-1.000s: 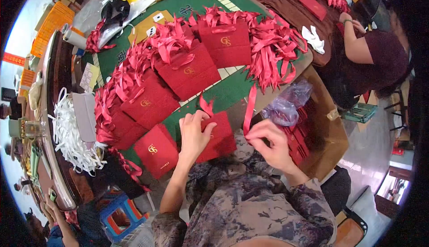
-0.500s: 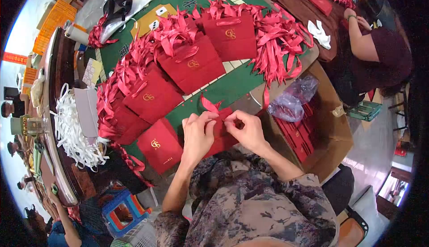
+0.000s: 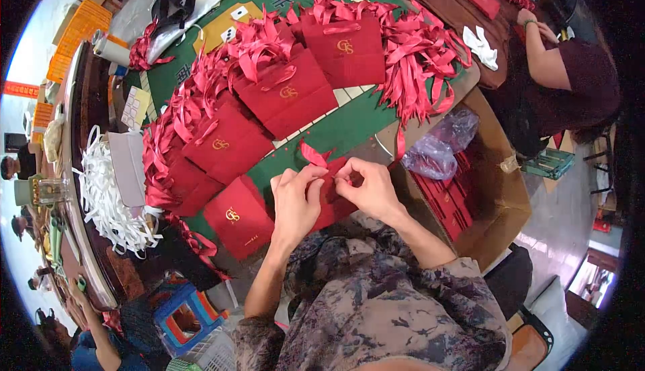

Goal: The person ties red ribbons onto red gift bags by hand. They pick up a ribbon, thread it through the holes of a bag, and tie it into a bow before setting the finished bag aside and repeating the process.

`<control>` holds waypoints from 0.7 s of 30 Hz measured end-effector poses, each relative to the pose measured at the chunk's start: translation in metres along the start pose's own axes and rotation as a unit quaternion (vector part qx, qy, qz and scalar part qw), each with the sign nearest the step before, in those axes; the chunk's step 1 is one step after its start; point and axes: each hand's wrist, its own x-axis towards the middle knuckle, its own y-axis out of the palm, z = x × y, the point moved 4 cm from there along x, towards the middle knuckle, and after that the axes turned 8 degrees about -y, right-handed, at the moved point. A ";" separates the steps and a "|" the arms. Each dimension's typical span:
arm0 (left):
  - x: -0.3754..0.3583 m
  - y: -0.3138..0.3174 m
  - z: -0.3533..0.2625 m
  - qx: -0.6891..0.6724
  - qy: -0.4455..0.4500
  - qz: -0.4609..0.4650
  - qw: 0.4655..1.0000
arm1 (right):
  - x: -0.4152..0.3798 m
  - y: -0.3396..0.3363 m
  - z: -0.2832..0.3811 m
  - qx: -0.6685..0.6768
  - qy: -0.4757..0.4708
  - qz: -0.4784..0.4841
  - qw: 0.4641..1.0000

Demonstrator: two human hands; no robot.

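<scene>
My left hand (image 3: pixel 296 204) and my right hand (image 3: pixel 368 188) meet at the top edge of a red paper bag (image 3: pixel 329 208) near the table's front edge. Thumb and forefinger of each hand are pinched together; the bag's edge or a ribbon lies between them, partly hidden. A loose red ribbon end (image 3: pixel 313 154) stands up just beyond my fingertips. Left of my left hand lies another red bag (image 3: pixel 239 217) with a gold logo. Behind, red bags with ribbon handles (image 3: pixel 287 93) are spread in an arc on the green table (image 3: pixel 349 117).
At the right, an open cardboard box (image 3: pixel 500 196) holds red bags and crumpled clear plastic (image 3: pixel 440 146). White ribbons (image 3: pixel 111 200) are heaped at the left. A co-worker (image 3: pixel 571 75) sits at the upper right; another person's arm (image 3: pixel 97 331) shows at the lower left.
My right hand has shifted slightly up and left, its fingers closer to my left hand. The view has moved a little.
</scene>
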 end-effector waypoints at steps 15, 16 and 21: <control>-0.008 0.004 0.013 0.014 0.039 -0.032 0.999 | -0.006 0.024 0.009 -0.046 -0.094 -0.051 0.993; -0.008 0.003 0.018 -0.020 0.046 -0.036 0.998 | -0.006 0.029 0.010 -0.066 -0.111 -0.054 0.990; 0.009 0.003 0.047 -0.198 -0.084 0.071 0.974 | -0.016 0.044 0.011 -0.130 -0.221 -0.117 0.959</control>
